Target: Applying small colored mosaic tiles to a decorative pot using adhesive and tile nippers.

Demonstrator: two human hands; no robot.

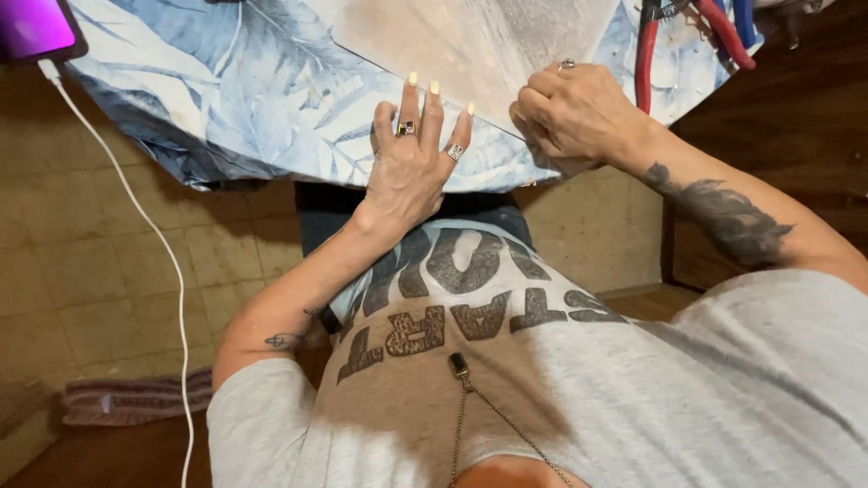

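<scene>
left hand (411, 167) lies flat, fingers spread, its grip holding nothing, on the blue leaf-print cloth (262, 99) at the table edge; right hand (570, 113), grip curled shut, pinches the pale sheet (470, 45) beside it near red-handled pliers (646, 54).

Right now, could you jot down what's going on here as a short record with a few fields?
Setting: table draped in a blue leaf-print cloth, seen from above
Work surface: pale translucent sheet lying on the cloth
Left hand: flat, fingers spread, pressing near the sheet's edge; rings, yellow nails
Right hand: curled in a fist at the sheet's edge; whether it holds anything cannot be told
Nearby: red-handled pliers at upper right; phone with white cable at upper left
Floor: beige tiles, folded striped towel
</scene>
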